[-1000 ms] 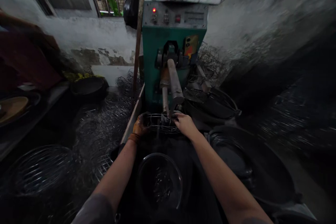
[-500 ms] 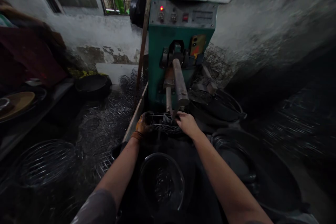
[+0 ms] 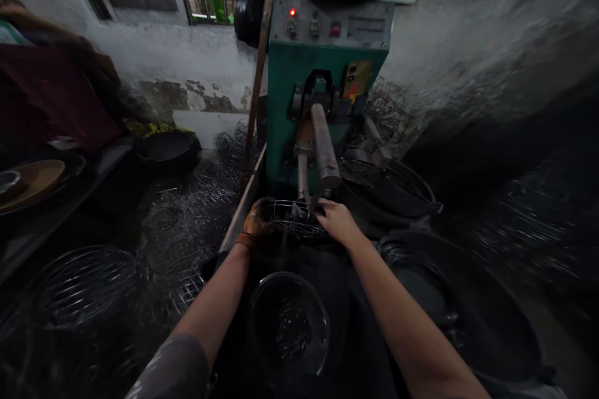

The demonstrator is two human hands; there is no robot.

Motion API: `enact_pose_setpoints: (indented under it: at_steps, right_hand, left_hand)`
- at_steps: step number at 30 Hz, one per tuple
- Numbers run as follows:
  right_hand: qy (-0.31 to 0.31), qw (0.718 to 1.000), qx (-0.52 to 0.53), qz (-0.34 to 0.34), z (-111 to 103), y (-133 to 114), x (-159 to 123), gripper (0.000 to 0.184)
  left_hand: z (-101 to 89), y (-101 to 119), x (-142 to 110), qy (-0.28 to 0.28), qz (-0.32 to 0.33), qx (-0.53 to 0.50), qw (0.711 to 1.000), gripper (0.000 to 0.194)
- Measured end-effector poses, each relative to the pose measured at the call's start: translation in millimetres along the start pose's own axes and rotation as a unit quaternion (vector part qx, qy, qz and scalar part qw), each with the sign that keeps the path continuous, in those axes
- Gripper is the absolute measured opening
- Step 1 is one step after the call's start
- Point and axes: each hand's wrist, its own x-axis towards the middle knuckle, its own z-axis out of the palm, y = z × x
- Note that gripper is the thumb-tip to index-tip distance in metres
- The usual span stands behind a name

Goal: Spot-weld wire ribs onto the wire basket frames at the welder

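A round wire basket (image 3: 292, 219) sits under the metal arms (image 3: 324, 148) of a green machine (image 3: 322, 68). My left hand (image 3: 256, 223), in an orange glove, grips the basket's left rim. On its right rim my bare right hand (image 3: 337, 222) is closed, just below the tip of the thicker arm. A red lamp (image 3: 292, 12) glows on the machine's control panel.
A dark bowl (image 3: 289, 321) with small metal pieces lies below my forearms. Heaps of wire baskets (image 3: 84, 287) fill the floor at left. Black tubs (image 3: 461, 305) stand at right, one (image 3: 165, 149) at left. A wooden post (image 3: 259, 68) leans beside the machine.
Both hands stay on the wire basket under the machine arms. The view has shifted slightly leftward, so everything sits a little further right in the picture.
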Motion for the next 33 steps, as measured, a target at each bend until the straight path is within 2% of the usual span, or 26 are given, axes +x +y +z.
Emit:
enact_pose_setpoints:
  at_steps: [4,7,9,11,14,17,20,23,25,28,33]
  right_hand:
    - [0.024,0.999,0.025,-0.006,5.0,5.3,-0.1,0.028]
    - [0.075,0.992,0.101,-0.011,10.5,23.7,-15.9,0.032]
    - [0.126,0.977,0.17,0.014,16.9,42.6,-33.0,0.04]
    - [0.168,0.961,0.214,0.054,24.7,60.0,-48.2,0.05]
    - [0.152,0.959,0.218,0.096,33.7,71.1,-55.6,0.052]
    - [0.091,0.963,0.213,0.139,32.9,64.9,-47.5,0.039]
    - [0.073,0.965,0.205,0.144,23.5,53.4,-41.8,0.029]
    - [0.068,0.976,0.185,0.089,12.7,40.5,-42.1,0.028]
    - [0.057,0.985,0.152,0.054,6.6,29.5,-39.9,0.028]
    - [0.039,0.994,0.092,0.037,-0.7,11.4,-28.2,0.03]
    - [0.006,0.999,0.043,0.016,-5.7,-6.1,-5.7,0.028]
  left_hand:
    - [0.4,-1.6,3.2,-0.005,0.006,0.019,1.0,0.06]
    - [-9.1,5.0,2.8,-0.038,0.015,0.061,0.997,0.063]
    - [-16.6,18.0,-1.8,-0.072,0.058,0.109,0.99,0.07]
    - [-19.7,37.2,-8.0,-0.085,0.131,0.155,0.976,0.081]
    - [-10.9,67.8,-11.7,-0.077,0.201,0.192,0.957,0.097]
    - [4.4,83.6,-3.9,-0.092,0.172,0.206,0.959,0.091]
    - [8.4,76.1,3.6,-0.105,0.133,0.194,0.966,0.073]
    - [-0.4,54.1,-0.3,-0.096,0.097,0.159,0.978,0.061]
    - [-7.5,38.9,-6.2,-0.09,0.064,0.136,0.984,0.061]
    - [-13.3,22.1,-10.8,-0.078,0.034,0.095,0.992,0.066]
    - [-12.0,9.9,-6.2,-0.044,0.005,0.058,0.997,0.067]
